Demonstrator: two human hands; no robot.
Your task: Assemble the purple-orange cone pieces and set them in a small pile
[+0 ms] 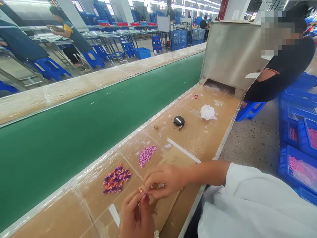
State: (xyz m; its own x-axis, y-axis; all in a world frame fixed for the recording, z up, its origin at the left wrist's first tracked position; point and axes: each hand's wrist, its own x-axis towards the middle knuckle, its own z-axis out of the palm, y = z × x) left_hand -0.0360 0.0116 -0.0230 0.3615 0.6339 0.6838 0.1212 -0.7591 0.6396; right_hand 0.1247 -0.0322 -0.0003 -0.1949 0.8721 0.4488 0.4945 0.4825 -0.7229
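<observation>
My left hand [136, 213] is closed in a pinch at the near edge of the bench, with a small orange-and-white piece [141, 189] at its fingertips. Thumb and forefinger of my right hand [165, 180] are pressed together right beside that piece; what they grip is too small to make out. Something pale shows under the right hand's curled fingers. Left of my hands lies a pile of small purple-and-orange pieces [117, 179]. Farther off is a flat heap of tiny pink-purple beads [147, 155]. Beneath my hands is a brown cardboard sheet [173, 159] with white tape on its edges.
A green conveyor belt [99, 115] runs along the bench's far side. Farther up the bench lie a black round object [179, 121], a crumpled white tissue [208, 112] and a metal hood [230, 53]. A co-worker sits beyond it. Blue crates [297, 168] stand at right.
</observation>
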